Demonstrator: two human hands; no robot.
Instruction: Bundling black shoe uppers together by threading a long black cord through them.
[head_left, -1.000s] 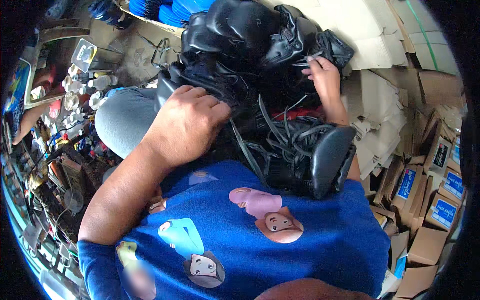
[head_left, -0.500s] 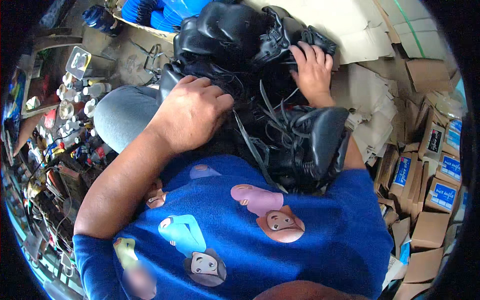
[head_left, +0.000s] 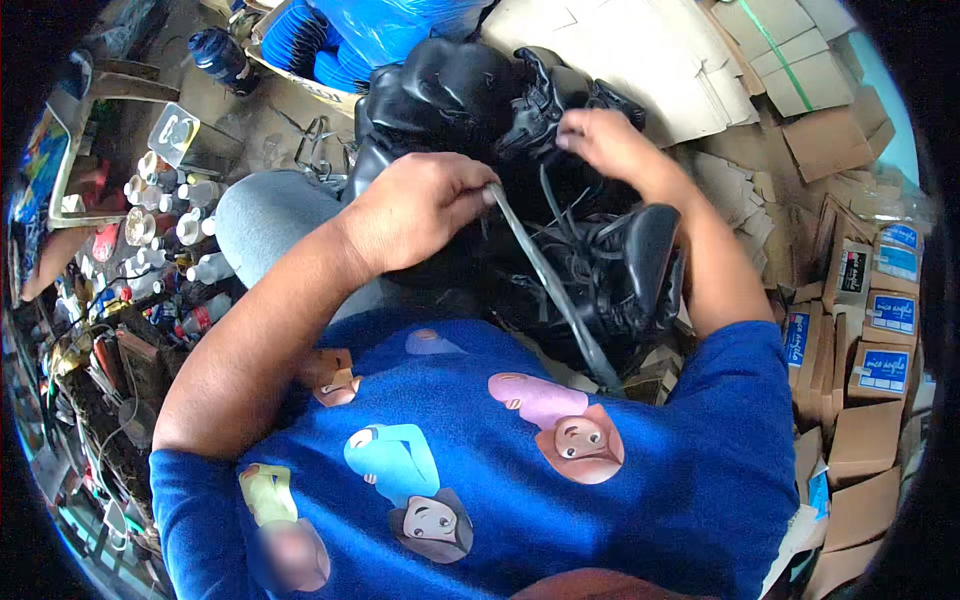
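My left hand point(head_left: 425, 205) is closed, its thumb and fingers pinching the end of a long, flat grey strip point(head_left: 548, 275). The strip runs taut down to the right toward my lap. Farther off, my right hand point(head_left: 600, 142) has its fingers curled in at the edge of the black leather pile point(head_left: 430, 95); whatever they hold is hidden. A glossy black leather piece with loose laces, resembling a shoe upper point(head_left: 650, 250), lies between my forearms. Similar pieces are heaped beyond my hands, dark and hard to tell apart.
Bottles and jars point(head_left: 195, 225) crowd the floor at left, near a square tin point(head_left: 178, 138). Blue stacked pieces point(head_left: 310, 45) fill a box at the far side. Cardboard sheets point(head_left: 620, 60) lie at far right, with small brown boxes point(head_left: 868, 440) stacked nearer.
My left hand has lifted off the black leather and now pinches the grey strip, pulling it straight. My right hand has shifted left and its fingers have curled in.
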